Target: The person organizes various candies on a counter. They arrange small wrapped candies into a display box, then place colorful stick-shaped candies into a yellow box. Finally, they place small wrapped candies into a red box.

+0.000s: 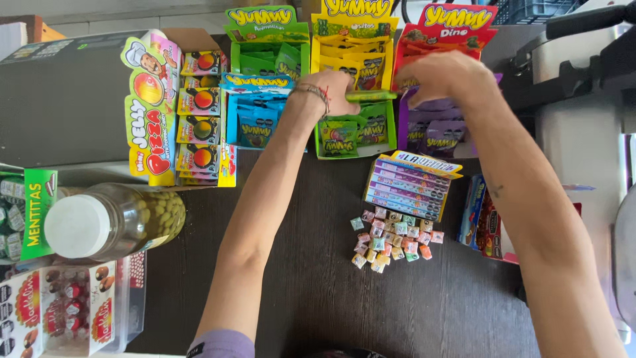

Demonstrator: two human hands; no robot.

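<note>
Both my arms reach far across a dark wooden table (318, 292). My left hand (334, 89), with a thread bracelet at the wrist, grips one end of a green display box's header flap (371, 96). My right hand (444, 76) grips the flap's other end. The green box (354, 136) below holds several green candy packets. A purple box (434, 132) of packets stands to its right, partly hidden by my right hand. A blue box (255, 119) of packets is on its left.
Green (265, 43), yellow (354, 46) and red (444, 40) candy boxes line the back. A tall box of round gummies (175, 109) stands left. A white-lidded jar (112, 222) lies near left. A candy box (411, 185) and loose wrapped candies (391, 238) sit centre. Grey equipment (583, 113) stands right.
</note>
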